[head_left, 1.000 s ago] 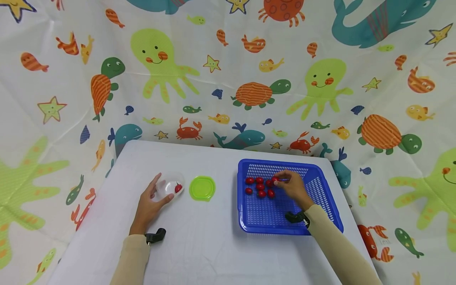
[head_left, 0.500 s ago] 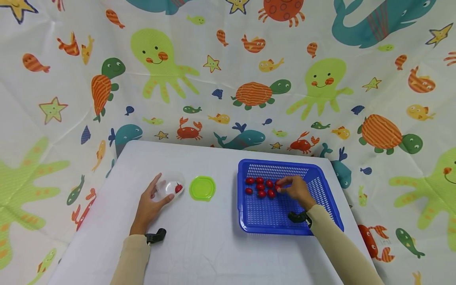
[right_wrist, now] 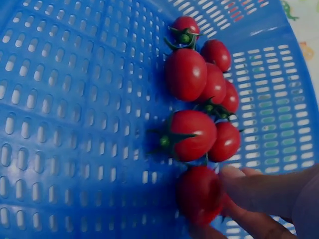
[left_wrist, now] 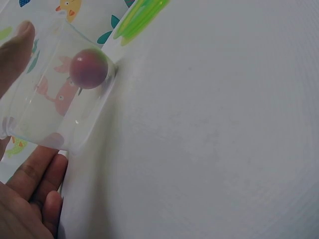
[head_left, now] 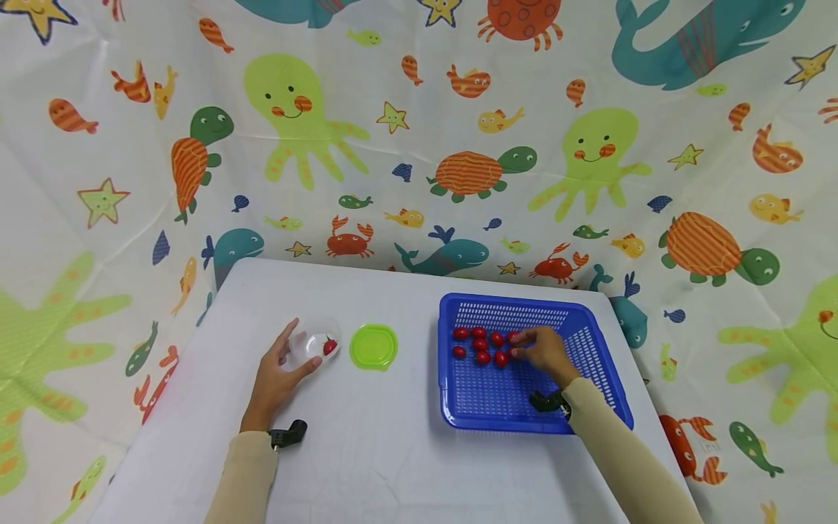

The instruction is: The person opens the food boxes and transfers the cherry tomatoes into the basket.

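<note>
On the left of the table my left hand holds a clear plastic container between thumb and fingers. Inside it lies one cherry tomato, also seen through the wall in the left wrist view. My right hand is inside the blue basket, at the right end of a cluster of cherry tomatoes. In the right wrist view, its thumb and fingers pinch the nearest cherry tomato, partly hiding it. Several others, some with green stems, lie just beyond.
A bright green lid lies flat between the container and the basket. The white table ends at a curtain printed with sea animals, which stands behind and at both sides.
My right hand has shifted slightly right and toward me within the basket. A tomato it held at the far side now lies at the cluster's right end. The left hand stays put.
</note>
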The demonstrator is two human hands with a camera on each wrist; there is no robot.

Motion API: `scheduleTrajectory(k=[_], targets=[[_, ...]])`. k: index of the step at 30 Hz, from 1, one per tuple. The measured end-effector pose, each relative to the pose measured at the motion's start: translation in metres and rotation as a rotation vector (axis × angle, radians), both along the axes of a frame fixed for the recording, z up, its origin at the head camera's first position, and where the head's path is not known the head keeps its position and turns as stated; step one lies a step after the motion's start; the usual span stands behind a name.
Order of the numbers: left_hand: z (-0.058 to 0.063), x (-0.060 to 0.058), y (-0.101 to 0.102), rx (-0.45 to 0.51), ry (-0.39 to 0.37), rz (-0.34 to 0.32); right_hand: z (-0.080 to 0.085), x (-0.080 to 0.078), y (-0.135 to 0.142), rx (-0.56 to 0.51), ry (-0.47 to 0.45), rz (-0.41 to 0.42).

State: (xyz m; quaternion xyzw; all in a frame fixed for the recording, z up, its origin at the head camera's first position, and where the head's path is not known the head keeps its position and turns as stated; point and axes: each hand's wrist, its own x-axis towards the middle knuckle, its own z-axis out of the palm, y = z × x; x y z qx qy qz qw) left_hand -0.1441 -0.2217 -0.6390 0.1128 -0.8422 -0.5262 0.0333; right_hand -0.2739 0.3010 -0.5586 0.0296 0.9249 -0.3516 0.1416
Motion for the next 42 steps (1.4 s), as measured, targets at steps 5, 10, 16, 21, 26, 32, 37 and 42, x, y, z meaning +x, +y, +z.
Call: scheduleTrajectory(k=[5, 10, 16, 21, 26, 32, 37, 42], targets=[[0.0, 0.0, 0.0, 0.005, -0.004, 0.001, 0.011, 0.003, -0.005, 0.035, 0.115, -0.02], [0.0, 0.0, 0.001, 0.001, 0.003, 0.006, 0.026, 0.006, -0.023, -0.005, 0.198, -0.032], [0.001, 0.0, 0.002, -0.004, 0.005, 0.013, 0.042, 0.013, -0.055, -0.073, 0.308, 0.016], [0.0, 0.0, 0.002, -0.007, -0.002, 0.014, 0.056, 0.022, -0.081, -0.155, 0.293, 0.067], [0.0, 0.0, 0.002, -0.012, 0.003, 0.008, 0.066, 0.028, -0.107, -0.205, 0.297, 0.112], [0.0, -0.001, 0.001, -0.012, 0.001, 0.011, 0.069, 0.032, -0.14, -0.237, 0.302, 0.183], [0.0, 0.0, 0.002, -0.011, 0.001, 0.011, 0.071, 0.034, -0.166, -0.262, 0.303, 0.24], [0.001, 0.0, 0.001, -0.015, 0.001, 0.008, 0.074, 0.035, -0.189, -0.279, 0.303, 0.292]])
